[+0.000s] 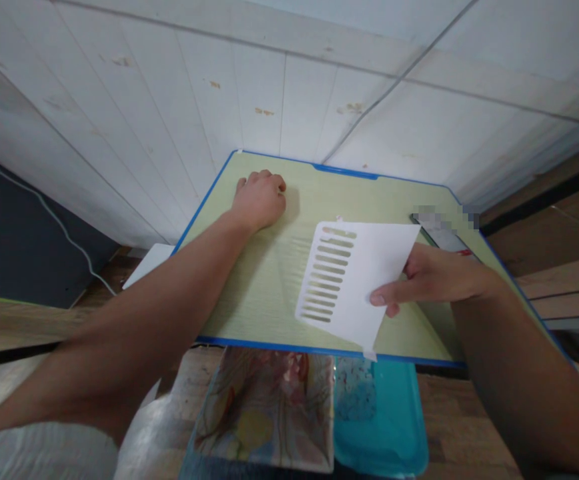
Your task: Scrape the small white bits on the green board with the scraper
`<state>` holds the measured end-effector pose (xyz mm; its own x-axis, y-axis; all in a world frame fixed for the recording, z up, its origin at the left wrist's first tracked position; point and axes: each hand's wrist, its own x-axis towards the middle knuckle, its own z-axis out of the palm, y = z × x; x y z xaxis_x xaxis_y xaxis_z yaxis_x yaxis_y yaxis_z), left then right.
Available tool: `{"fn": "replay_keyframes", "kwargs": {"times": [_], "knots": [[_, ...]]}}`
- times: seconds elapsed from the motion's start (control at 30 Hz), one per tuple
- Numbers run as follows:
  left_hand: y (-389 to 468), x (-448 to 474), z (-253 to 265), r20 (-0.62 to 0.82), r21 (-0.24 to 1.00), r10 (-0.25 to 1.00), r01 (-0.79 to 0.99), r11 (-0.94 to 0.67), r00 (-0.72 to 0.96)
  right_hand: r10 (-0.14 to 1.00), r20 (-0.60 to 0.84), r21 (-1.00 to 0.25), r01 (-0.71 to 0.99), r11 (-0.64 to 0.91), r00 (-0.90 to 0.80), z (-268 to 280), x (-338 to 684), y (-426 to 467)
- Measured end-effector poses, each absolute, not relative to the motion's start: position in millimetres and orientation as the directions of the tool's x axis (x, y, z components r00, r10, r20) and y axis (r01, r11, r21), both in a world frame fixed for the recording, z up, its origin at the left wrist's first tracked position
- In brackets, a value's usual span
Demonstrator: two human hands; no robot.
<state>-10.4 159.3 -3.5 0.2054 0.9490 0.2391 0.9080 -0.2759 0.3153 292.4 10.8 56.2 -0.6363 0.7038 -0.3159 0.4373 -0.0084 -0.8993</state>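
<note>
My right hand [424, 280] pinches the right side of a white card [364, 273], with the thumb on top and the fingers mostly behind it. A row of several long rounded slots runs down the card's left part, and the yellowish board top shows through them. The card is held tilted over the board [249, 300], and a small pale tab [369, 355] hangs at its lower corner. On the far left part of the board rests my left hand [260, 200], fingers curled under and knuckles up. Whatever lies under its fingers is hidden.
A dark-edged flat device [444, 233], partly blurred, lies at the board's right side. Below the front edge are a patterned tray [269, 433] and a turquoise plastic tray [382, 427]. White plank wall [259, 87] stands behind, with a grey cable [394, 83] running down it.
</note>
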Motion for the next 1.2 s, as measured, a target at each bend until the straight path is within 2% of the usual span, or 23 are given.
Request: {"fn": "replay_keyframes", "kwargs": {"times": [0.27,0.37,0.47,0.53,0.6,0.8,0.9,0.97,1.1,1.2], "knots": [[161,-11,-3,0.223,0.318,0.954,0.910,-0.267,0.202,0.636,-0.363,-0.907,0.415,-0.072,-0.682,62,289,5],[161,-11,-4,0.227,0.321,0.952,0.907,-0.272,0.206,0.731,-0.280,-0.920,0.391,-0.019,-0.623,60,291,11],[162,-11,-5,0.235,0.322,0.949,0.904,-0.281,0.212,0.886,-0.105,-0.926,0.370,0.079,-0.452,56,294,19],[162,-11,-5,0.236,0.320,0.948,0.905,-0.282,0.212,0.935,-0.009,-0.923,0.363,0.129,-0.355,52,297,25],[161,-11,-5,0.237,0.320,0.949,0.905,-0.279,0.209,0.948,0.022,-0.918,0.369,0.145,-0.317,49,298,28],[160,-10,-3,0.229,0.323,0.951,0.906,-0.274,0.206,0.937,-0.025,-0.892,0.432,0.137,-0.348,45,294,28],[160,-10,-4,0.235,0.326,0.951,0.905,-0.273,0.202,0.945,0.001,-0.894,0.422,0.148,-0.328,44,294,29],[160,-10,-4,0.241,0.328,0.950,0.904,-0.275,0.201,0.968,0.074,-0.903,0.395,0.167,-0.240,41,296,32],[160,-10,-5,0.239,0.327,0.949,0.903,-0.278,0.206,0.966,0.254,-0.881,0.422,0.214,0.040,33,302,40],[160,-10,-4,0.235,0.326,0.951,0.905,-0.274,0.203,0.950,0.298,-0.869,0.437,0.230,0.091,25,299,45]]}}
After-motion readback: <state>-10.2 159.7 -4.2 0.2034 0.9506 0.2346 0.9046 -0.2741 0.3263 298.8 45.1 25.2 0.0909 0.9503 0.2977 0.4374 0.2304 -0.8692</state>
